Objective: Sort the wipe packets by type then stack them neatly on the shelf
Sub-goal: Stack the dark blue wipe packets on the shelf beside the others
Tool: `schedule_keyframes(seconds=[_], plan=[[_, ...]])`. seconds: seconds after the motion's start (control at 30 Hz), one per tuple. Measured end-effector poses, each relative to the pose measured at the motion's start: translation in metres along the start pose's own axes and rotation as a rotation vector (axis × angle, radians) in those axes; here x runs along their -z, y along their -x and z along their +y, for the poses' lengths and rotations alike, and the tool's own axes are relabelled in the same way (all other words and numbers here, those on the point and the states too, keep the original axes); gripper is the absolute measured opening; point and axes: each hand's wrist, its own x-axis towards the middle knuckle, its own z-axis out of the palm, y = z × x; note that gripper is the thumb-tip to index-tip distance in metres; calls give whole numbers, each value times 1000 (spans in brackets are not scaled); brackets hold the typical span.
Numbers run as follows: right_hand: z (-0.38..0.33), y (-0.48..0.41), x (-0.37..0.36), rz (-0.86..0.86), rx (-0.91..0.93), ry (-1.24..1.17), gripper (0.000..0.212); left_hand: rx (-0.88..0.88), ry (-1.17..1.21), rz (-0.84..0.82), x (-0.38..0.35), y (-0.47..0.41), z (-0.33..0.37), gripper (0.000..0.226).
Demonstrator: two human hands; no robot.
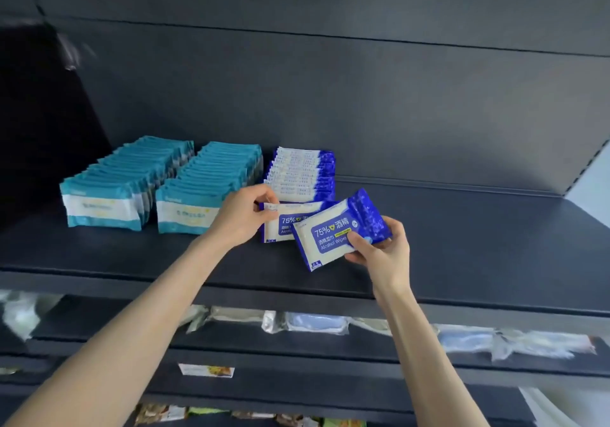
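Fingers (358, 240) pinching, blue packets (340, 228) (one each); dark shelf (462, 228)

Views: one, the head camera; no second view shares the scene.
Position: at the person's head, in front of a dark shelf (462, 228), a little above its board.
Facing: forward and slightly down, toward the shelf's back wall (363, 113).
Nearness: close; both forearms reach in from the bottom edge, and the print on the held packet (333, 233) is legible.
Centre: left hand (242, 217) pinching a standing packet (285, 223), right hand (383, 248) gripping the held packet.
Bottom edge: lower shelves (297, 350), blurred.
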Motion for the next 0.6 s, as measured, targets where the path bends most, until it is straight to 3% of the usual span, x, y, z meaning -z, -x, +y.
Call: schedule_keyframes(seconds=[0.13,0.3,0.6], plan=[[8,-14,-5,-41,4,87,33,-69,-187,56,-3,-18,-5,7],[17,-24,-13,6,41,299,22,-162,-402,23,6,-26,-1,22],[32,-30,-50,6,112,711,37,-198,-348,-255,36,-30,-14,36]])
